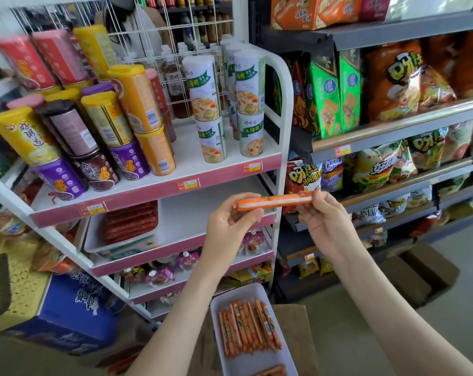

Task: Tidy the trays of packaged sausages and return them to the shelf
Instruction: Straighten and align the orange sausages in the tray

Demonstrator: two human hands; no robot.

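An orange packaged sausage (pixel 274 201) lies level in the air between both hands, in front of the white shelf unit. My left hand (pixel 231 219) pinches its left end and my right hand (pixel 324 215) pinches its right end. Below, a white tray (pixel 259 359) with several orange packaged sausages (pixel 247 328) rests on a brown box (pixel 295 340). On the second shelf from the top a second white tray (pixel 121 244) holds several red sausages (pixel 130 222) at the left; the shelf board (pixel 202 218) beside it is bare.
Canned porridge tins (pixel 99 131) fill the top shelf. Jelly pouches (pixel 186 260) sit on lower shelves. A grey rack of snack bags (pixel 392 104) stands at the right. A blue carton (pixel 72 313) and a yellow basket (pixel 10 280) are at the left on the floor.
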